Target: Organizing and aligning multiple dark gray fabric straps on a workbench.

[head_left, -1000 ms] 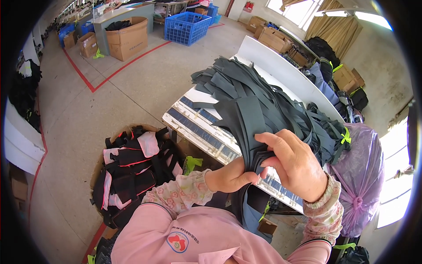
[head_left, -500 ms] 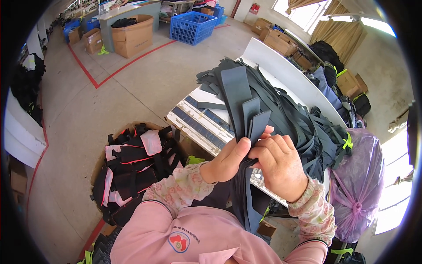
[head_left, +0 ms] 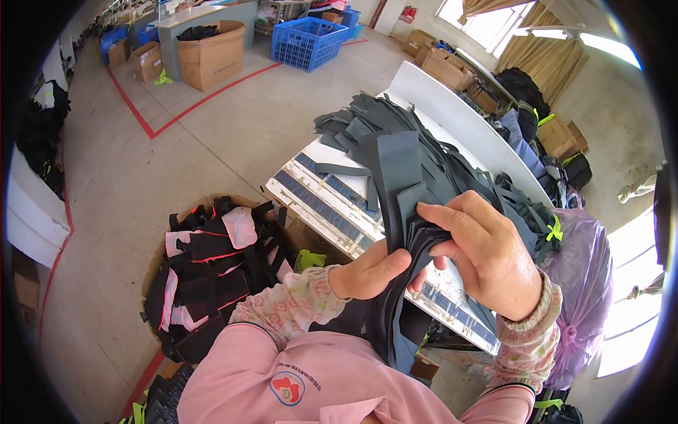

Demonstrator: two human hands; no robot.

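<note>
A bundle of dark grey fabric strips (head_left: pixel 400 164) is held between my two hands, its upper ends fanned out and its lower ends hanging in front of my pink shirt. My left hand (head_left: pixel 372 272) is closed round the bundle from the left, thumb pressed on its near side. With fingers bent over the top edges of several strips, my right hand (head_left: pixel 487 247) grips the bundle's right side. Just beyond lies a large heap of similar dark strips (head_left: pixel 466 166) on the white table (head_left: pixel 332 205), tied with a bright yellow-green band (head_left: pixel 555 227) at its right end.
At my left stands a carton of black and pink padded pieces (head_left: pixel 212 268). A purple plastic bag (head_left: pixel 575 283) is at the table's right end. Farther off are a large cardboard box (head_left: pixel 212 56), a blue crate (head_left: pixel 307 44) and red floor lines (head_left: pixel 212 99).
My right hand has shifted right and up, its fingers now over the strip ends. The strips have spread more and their tops have moved slightly right and lower.
</note>
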